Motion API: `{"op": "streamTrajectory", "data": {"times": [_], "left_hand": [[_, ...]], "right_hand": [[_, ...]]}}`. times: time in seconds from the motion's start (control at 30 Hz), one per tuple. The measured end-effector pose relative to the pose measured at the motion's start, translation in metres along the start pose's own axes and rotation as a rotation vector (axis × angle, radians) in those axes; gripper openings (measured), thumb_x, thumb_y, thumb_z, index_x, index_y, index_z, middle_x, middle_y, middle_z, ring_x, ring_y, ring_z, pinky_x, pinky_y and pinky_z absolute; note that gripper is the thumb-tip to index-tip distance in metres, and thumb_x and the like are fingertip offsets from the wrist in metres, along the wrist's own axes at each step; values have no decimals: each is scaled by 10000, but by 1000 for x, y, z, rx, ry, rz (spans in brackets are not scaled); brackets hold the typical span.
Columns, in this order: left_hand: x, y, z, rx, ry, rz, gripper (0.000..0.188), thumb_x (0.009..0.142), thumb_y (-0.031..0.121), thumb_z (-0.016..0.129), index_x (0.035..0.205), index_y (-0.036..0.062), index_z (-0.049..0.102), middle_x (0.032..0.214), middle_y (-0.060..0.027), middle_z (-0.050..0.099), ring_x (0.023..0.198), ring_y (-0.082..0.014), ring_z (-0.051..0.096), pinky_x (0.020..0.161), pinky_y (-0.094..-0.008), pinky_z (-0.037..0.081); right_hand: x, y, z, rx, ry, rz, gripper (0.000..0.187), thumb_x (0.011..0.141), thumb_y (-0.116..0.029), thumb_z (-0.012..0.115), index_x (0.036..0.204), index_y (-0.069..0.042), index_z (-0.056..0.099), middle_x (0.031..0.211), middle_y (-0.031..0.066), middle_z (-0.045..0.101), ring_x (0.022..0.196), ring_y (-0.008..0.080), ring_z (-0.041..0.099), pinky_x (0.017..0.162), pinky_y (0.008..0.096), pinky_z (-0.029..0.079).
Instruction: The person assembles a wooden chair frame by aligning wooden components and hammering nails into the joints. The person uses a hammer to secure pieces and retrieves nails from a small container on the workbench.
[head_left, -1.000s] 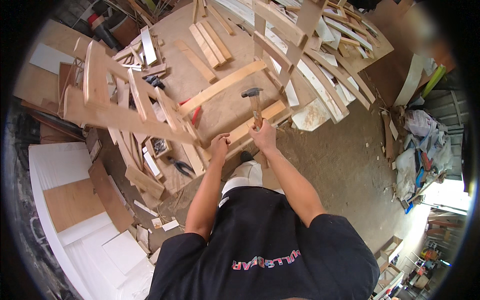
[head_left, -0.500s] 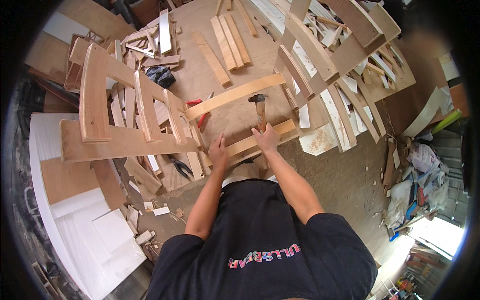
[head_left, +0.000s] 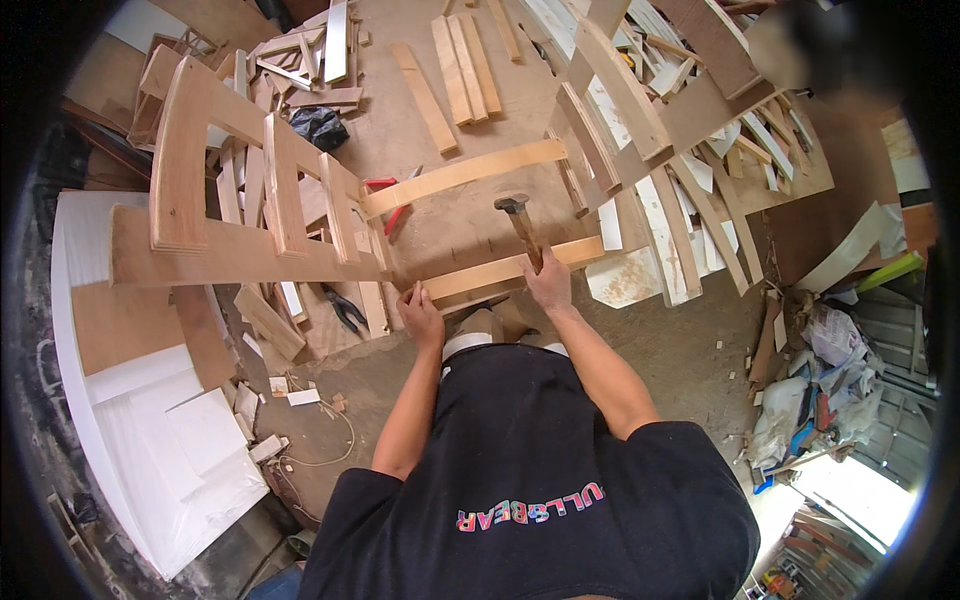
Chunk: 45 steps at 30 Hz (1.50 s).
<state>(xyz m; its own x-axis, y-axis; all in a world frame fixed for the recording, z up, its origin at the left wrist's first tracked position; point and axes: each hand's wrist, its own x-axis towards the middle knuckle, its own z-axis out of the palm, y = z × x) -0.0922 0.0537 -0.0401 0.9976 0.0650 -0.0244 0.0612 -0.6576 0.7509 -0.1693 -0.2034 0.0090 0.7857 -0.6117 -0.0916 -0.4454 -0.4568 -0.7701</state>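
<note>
in the right hand is one hammer, near two slats

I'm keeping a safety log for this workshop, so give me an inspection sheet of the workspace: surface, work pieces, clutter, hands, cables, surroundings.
Surface: brown board worktop, partly covered by wood.
Work pieces: slatted left frame and right frame; upper rail between them; lower rail nearer the person.
Clutter: dark pliers, red-handled tool, black plastic bag, loose strips.
Hands: right hand grips hammer; left hand at lower rail's left end, grip unclear.
Cables: thin pale strand on floor; whether cable, unclear.
Surroundings: white panels left; plastic-bag heap right.
</note>
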Motion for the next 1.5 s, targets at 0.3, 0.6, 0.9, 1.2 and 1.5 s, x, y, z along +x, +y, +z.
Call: {"op": "streamTrajectory", "data": {"times": [0.3, 0.6, 0.9, 1.2, 1.5], "left_hand": [[-17, -2, -15, -123, -82, -65, 412, 961, 208, 737, 1349, 73, 706, 909, -133, 707, 809, -237, 682, 751, -369, 546], [-50, 21, -41, -700, -433, -406, 224, 990, 144, 735, 1150, -12, 723, 1006, -97, 782, 840, -168, 744, 714, -280, 584], [-121, 77, -43, -1029, -438, -765, 287, 1024, 221, 699, 1257, 53, 697, 1166, -58, 765, 1061, -131, 697, 949, -299, 526], [-143, 62, -34, -767, -313, -374, 274, 992, 170, 728, 1233, 40, 725, 1196, -87, 754, 1019, -188, 701, 888, -322, 550], [-84, 83, -73, -213, -236, 393, 182, 855, 63, 780, 1036, 44, 774, 947, -130, 759, 889, -310, 729, 832, -407, 575]], "right_hand": [[-31, 8, -28, -36, -148, -51, 404, 935, -328, 745, 1186, -26, 652, 878, 225, 715, 879, 427, 717, 756, 482, 543], [-74, 6, -37, 31, -187, -102, 393, 908, -308, 776, 1154, -19, 674, 919, 227, 742, 902, 420, 733, 772, 467, 568], [-121, -36, -25, 252, -283, -33, 376, 824, -329, 880, 1040, -64, 724, 884, 80, 776, 787, 190, 729, 749, 340, 556], [-129, -44, -17, 297, -264, -17, 374, 817, -287, 887, 1024, -32, 709, 894, 84, 782, 826, 180, 740, 783, 337, 568], [-96, -74, 2, 215, -189, -120, 394, 817, -329, 895, 998, -31, 711, 821, 81, 765, 723, 174, 733, 678, 326, 565]]}}
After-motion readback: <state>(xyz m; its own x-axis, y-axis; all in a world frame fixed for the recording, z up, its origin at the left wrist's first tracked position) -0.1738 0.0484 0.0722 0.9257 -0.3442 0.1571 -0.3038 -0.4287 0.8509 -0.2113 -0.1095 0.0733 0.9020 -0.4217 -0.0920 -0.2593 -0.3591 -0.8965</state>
